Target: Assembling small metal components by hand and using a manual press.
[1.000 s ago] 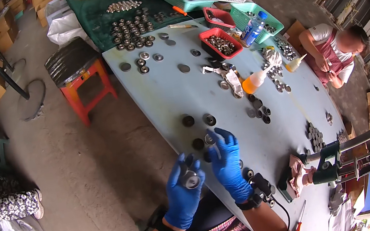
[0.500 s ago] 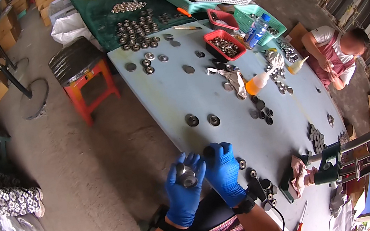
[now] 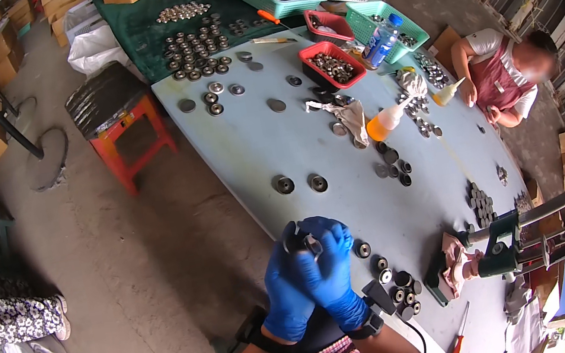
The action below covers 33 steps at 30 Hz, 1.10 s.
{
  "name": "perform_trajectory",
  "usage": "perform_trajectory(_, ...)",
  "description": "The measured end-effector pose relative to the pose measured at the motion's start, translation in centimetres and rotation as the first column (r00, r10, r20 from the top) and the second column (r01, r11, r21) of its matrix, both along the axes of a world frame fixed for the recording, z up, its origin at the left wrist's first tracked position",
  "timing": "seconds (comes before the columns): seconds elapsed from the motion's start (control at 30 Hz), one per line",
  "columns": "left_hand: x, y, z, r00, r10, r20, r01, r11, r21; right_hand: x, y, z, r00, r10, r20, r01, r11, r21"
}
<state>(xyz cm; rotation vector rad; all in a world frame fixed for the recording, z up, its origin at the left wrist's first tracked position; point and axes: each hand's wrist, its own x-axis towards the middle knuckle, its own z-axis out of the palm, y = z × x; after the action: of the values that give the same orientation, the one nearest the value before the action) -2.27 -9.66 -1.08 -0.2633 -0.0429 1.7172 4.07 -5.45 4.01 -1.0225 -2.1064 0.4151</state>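
In blue gloves, my two hands are pressed together at the table's near edge. Between them sits a dark round metal part, mostly covered by the fingers; a shiny rim shows. My left hand is closed around its left side. The fingers of my right hand are bent over it from the right, also closed. Just beyond lie two dark ring-shaped metal parts, a left one and a right one. To the right of my right hand is another ring-shaped part, with several dark round pieces nearby.
The pale blue table carries a bottle of orange liquid, a red basket of small parts and a crumpled cloth. A green hand press and a screwdriver are at right. Across sits a co-worker.
My hands have come together; the right one moved over to meet the left around the metal part. The view has shifted slightly. The co-worker's hands have moved apart and lower.
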Motion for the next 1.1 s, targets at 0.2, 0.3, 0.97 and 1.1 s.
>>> perform_trajectory(0.2,-1.2,0.8,1.7,1.0,-0.018,-0.024,0.013,0.982,-0.188,1.4,7.3,-1.1,0.989,-0.142,-0.043,0.143,0.99,0.016)
perform_trajectory(0.3,-1.4,1.3,0.8,0.997,0.013,-0.077,-0.021,0.994,-0.111,2.5,10.3,-2.8,0.968,-0.145,0.204,0.106,0.975,0.194)
perform_trajectory(0.97,-4.2,2.1,1.8,0.99,0.139,-0.031,-0.142,0.979,-0.146,0.0,4.4,-1.1,0.973,0.137,-0.186,-0.185,0.944,-0.272)
perform_trajectory(1.1,-4.8,1.8,1.1,0.984,0.179,-0.021,-0.18,0.971,-0.155,-2.1,8.7,-1.3,0.999,0.044,0.006,-0.043,0.994,-0.101)
